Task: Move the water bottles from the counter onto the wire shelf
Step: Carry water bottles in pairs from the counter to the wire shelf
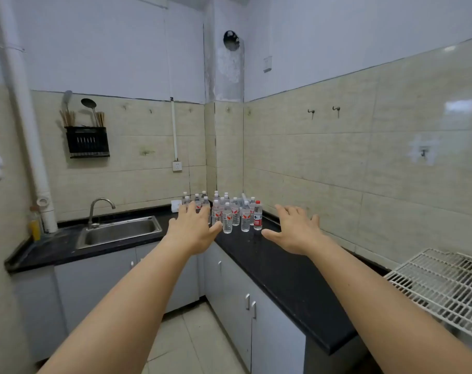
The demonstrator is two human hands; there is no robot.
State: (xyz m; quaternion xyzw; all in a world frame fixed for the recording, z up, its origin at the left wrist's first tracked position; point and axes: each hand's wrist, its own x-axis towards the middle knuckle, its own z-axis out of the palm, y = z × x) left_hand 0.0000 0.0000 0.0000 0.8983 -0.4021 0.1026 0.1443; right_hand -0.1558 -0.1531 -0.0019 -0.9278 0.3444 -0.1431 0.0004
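Observation:
Several clear water bottles (227,218) with white caps stand clustered in the far corner of the black counter (283,276); one with a red cap (258,215) stands at the right of the group. My left hand (194,229) is stretched out flat with spread fingers in front of the cluster's left side, hiding some bottles behind it. Spread in the same way, my right hand (294,232) hovers over the counter to the right of the bottles. Neither hand holds anything. The white wire shelf (445,284) lies at the near right.
A steel sink (119,232) with a tap (97,210) is set in the counter to the left. A black utensil rack (87,141) hangs on the tiled wall. Grey cabinet doors (229,290) run below the counter.

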